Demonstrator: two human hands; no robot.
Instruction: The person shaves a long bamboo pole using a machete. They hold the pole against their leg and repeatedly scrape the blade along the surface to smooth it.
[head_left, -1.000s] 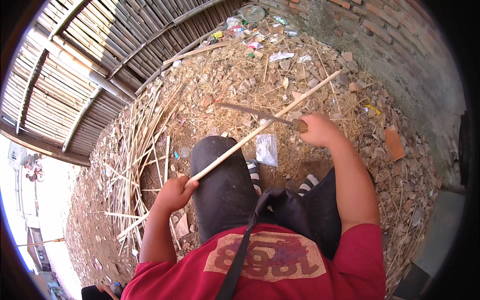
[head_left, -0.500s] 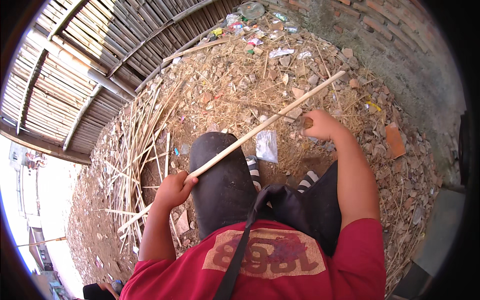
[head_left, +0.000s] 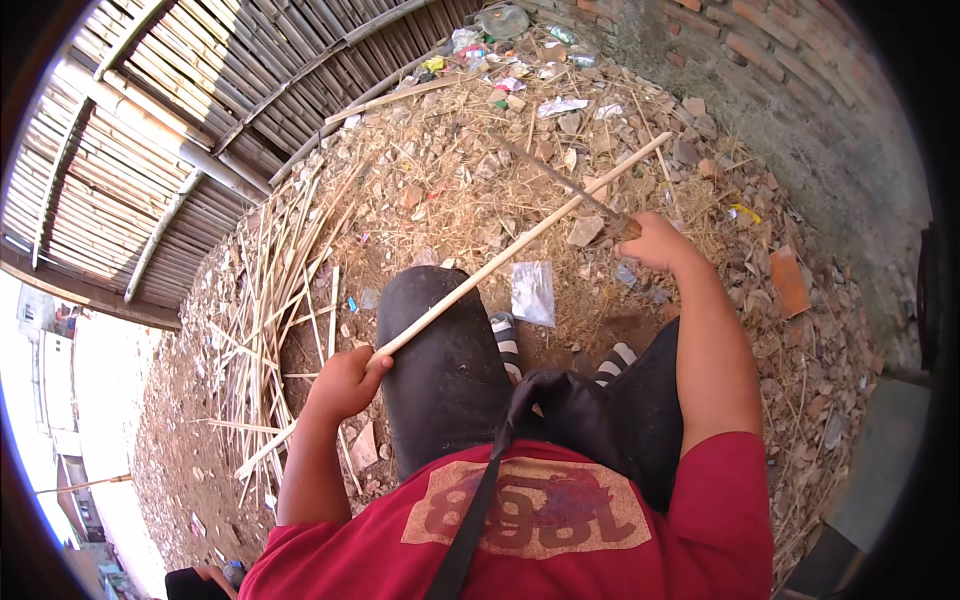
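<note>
My left hand is closed round a long pale bamboo stick, low on its length. The stick slants up to the right across my left knee, and its near end reaches down beside my left forearm. Out to the right, my right hand grips the wooden handle of a knife with a long, thin, dark blade. The blade points up and to the left, crossing the stick near its far end. Whether the edge touches the stick, I cannot tell.
Many split bamboo strips lie heaped on the left. A clear plastic bag lies ahead of my feet, among rubble and straw. A bamboo fence stands at the far left, a brick wall at the right. Another person's arm shows at lower left.
My right hand has swung the knife so its blade now shows clearly across the stick. The stick's far end has shifted slightly left. My left hand has kept its place.
</note>
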